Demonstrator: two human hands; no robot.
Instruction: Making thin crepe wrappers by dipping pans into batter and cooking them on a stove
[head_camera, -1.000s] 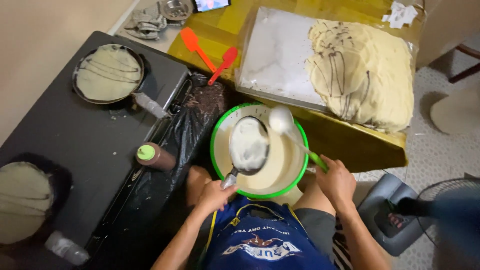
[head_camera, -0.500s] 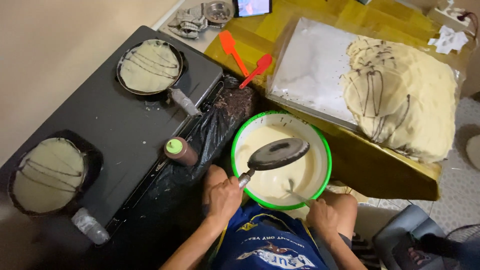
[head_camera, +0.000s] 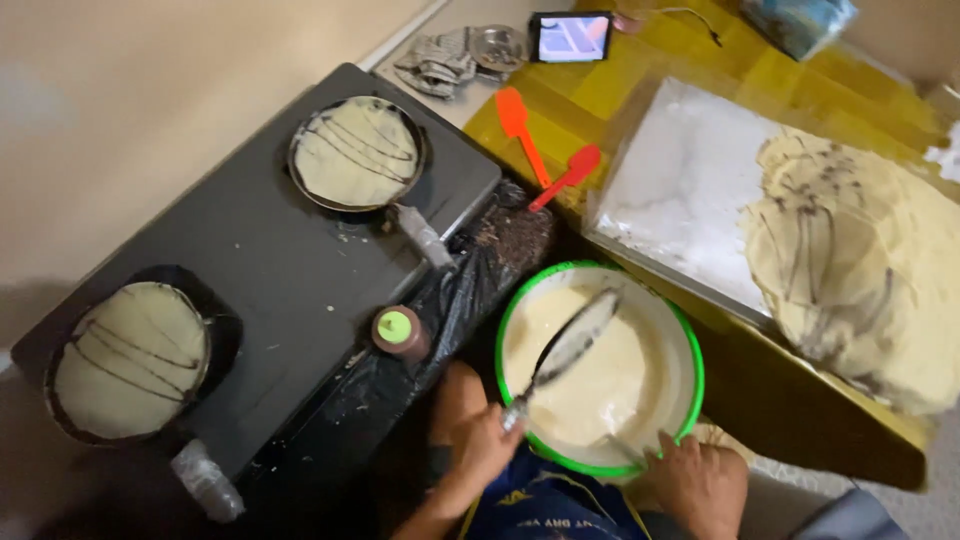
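A pan is dipped into batter.
The small pan (head_camera: 572, 345) is gripped by the left hand (head_camera: 483, 447) over the green-rimmed bowl (head_camera: 690, 365); the right hand (head_camera: 700, 482) is closed on a ladle handle.

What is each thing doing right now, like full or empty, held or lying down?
Green-rimmed round bowl: holds pale batter.
Small dark frying pan: tilted over the bowl, held by the left hand.
Right hand: at the bowl's rim.
Two round black pans: each holds a striped crepe.
Two orange spatulas: lying on the yellow table.
Phone: screen lit.
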